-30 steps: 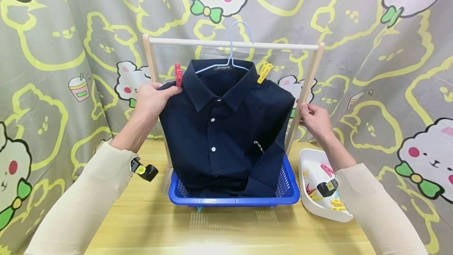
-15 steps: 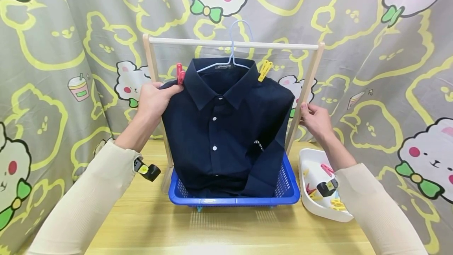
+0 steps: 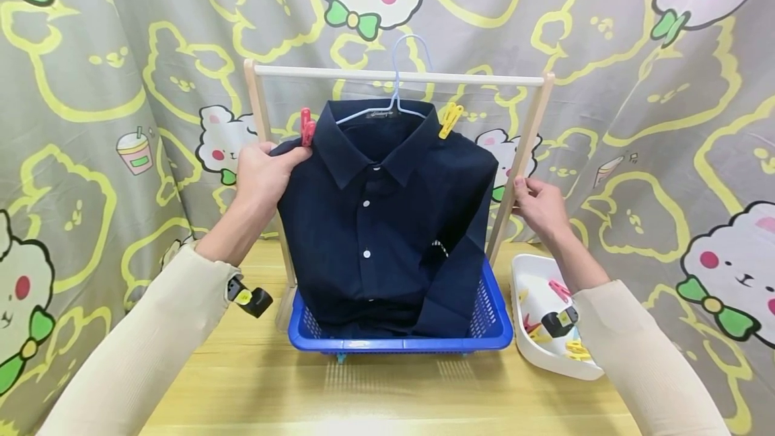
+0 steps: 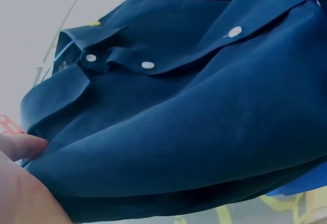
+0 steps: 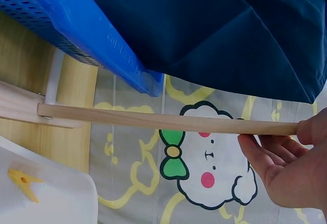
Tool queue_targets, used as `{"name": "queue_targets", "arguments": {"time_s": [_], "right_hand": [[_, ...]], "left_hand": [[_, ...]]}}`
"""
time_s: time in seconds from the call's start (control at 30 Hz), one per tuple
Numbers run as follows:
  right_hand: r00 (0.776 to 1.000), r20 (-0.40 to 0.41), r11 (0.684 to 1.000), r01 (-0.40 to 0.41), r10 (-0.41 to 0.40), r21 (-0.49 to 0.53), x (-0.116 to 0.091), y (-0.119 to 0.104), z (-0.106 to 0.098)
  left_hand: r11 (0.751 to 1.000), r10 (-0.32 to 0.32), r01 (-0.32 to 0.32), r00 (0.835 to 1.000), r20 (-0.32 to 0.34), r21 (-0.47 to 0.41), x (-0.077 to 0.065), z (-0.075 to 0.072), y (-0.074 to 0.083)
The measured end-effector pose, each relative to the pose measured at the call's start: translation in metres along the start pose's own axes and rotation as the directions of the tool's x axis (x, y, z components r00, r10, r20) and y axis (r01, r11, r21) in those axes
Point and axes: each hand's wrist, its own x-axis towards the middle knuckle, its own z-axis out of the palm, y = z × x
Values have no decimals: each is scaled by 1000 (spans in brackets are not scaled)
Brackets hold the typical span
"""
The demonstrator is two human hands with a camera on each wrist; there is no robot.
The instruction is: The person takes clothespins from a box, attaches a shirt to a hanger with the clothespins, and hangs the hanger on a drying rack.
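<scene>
A dark navy button-up shirt (image 3: 387, 221) hangs on a pale blue wire hanger (image 3: 396, 96), whose hook is over the white bar of a wooden rack (image 3: 523, 140). My left hand (image 3: 263, 177) pinches the shirt's shoulder between thumb and fingers, just below a red clothespin (image 3: 307, 130). A yellow clothespin (image 3: 451, 120) is clipped at the other shoulder. With my right hand (image 3: 541, 207) I grip the rack's right post; in the right wrist view the thumb and fingers lie on opposite sides of that post. The shirt's lower part is bunched inside a blue basket (image 3: 399, 344).
A white tray (image 3: 560, 362) with several red, pink and yellow clothespins stands right of the basket on the wooden table (image 3: 387, 395). A patterned curtain (image 3: 151, 73) hangs behind and on both sides, close to the rack.
The shirt has shifted slightly: up and right at first, then its right shoulder moved a little left. My left hand moved a little with it. The right hand stays on the post.
</scene>
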Motion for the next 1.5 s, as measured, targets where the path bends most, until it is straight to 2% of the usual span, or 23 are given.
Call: {"name": "queue_targets", "arguments": {"time_s": [0.27, 0.37, 0.5, 0.77, 1.0, 1.5], "right_hand": [[1000, -2, 1000, 3, -3, -2, 0, 0, 0], [1000, -5, 1000, 5, -5, -4, 0, 0, -1], [1000, -4, 1000, -1, 1, 10, -1, 0, 0], [1000, -8, 1000, -14, 14, 15, 0, 0, 1], [1000, -1, 1000, -20, 20, 21, 0, -1, 1], [1000, -6, 1000, -22, 22, 21, -1, -1, 0]], "left_hand": [[1000, 21, -22, 998, 64, 7, -14, 2, 2], [999, 37, -40, 996, 77, 34, -16, 3, 0], [996, 49, -54, 996, 68, 67, -19, 5, -7], [995, 32, -37, 998, 52, 94, -21, 14, -19], [996, 40, -45, 997, 58, 77, -21, 19, -28], [996, 66, -70, 996, 65, 59, -21, 22, -33]]}}
